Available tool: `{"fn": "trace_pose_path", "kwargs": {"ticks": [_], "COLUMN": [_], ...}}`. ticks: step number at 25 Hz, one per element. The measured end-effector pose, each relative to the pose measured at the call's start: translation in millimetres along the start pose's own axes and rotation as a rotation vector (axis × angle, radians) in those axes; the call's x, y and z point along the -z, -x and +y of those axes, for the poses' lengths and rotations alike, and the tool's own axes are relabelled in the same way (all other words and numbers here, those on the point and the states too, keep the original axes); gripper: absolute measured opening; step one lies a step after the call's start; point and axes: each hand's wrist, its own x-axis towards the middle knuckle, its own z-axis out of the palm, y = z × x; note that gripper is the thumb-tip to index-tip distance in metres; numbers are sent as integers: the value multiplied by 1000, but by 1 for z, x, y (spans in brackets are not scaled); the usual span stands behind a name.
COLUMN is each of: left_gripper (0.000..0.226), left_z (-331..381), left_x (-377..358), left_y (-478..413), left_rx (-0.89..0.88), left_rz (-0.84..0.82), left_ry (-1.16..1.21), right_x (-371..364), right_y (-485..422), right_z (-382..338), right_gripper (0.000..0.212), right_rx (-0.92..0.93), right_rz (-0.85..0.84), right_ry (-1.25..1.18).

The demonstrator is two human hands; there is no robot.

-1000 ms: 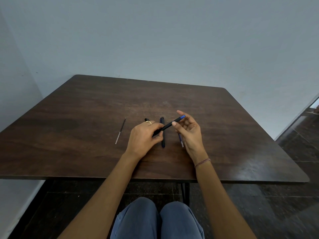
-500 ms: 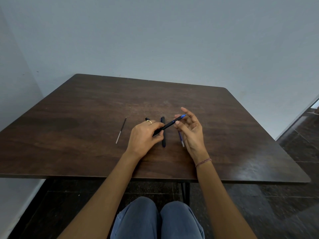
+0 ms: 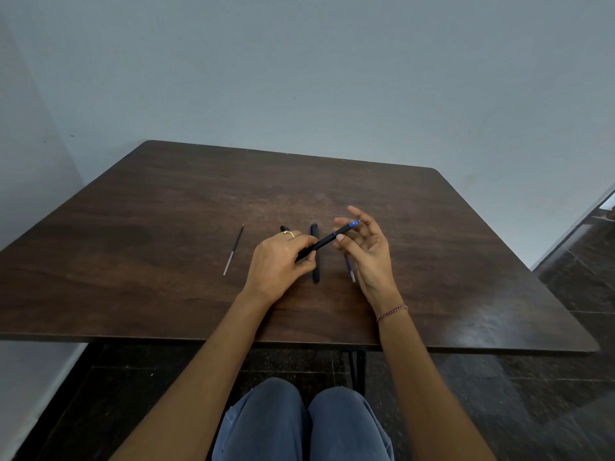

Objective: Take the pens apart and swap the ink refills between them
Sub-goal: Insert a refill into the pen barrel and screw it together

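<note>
My left hand [image 3: 278, 261] grips the rear end of a black pen [image 3: 327, 242] whose blue tip points up and to the right. My right hand [image 3: 367, 251] is at the tip end, palm facing left, thumb and a fingertip touching the barrel near the blue tip, the other fingers spread. A second black pen part [image 3: 315, 252] lies on the table under the held pen. A blue refill [image 3: 350, 270] lies beside my right palm. A thin black-and-clear refill [image 3: 233, 249] lies alone to the left. Another black piece [image 3: 284, 228] peeks out beyond my left knuckles.
The dark wooden table [image 3: 166, 211] stands against a pale wall, with a corner wall at the left. My knees in blue jeans [image 3: 299, 424] show below the near table edge. Dark tiled floor lies to the right.
My right hand's fingers have loosened and spread around the pen's tip end, and the tip has tilted slightly higher. The left hand and the parts on the table stay put.
</note>
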Motion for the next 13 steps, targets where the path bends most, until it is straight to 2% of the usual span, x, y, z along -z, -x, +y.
{"fn": "trace_pose_path", "kwargs": {"ticks": [13], "left_gripper": [20], "left_z": [-1], "left_x": [-2], "left_y": [-1], "left_rx": [10], "left_rz": [25], "left_ry": [-12], "right_x": [0], "right_y": [0], "right_z": [1], "right_gripper": [48], "right_rx": [0], "right_rz": [24], "right_ry": [19]}}
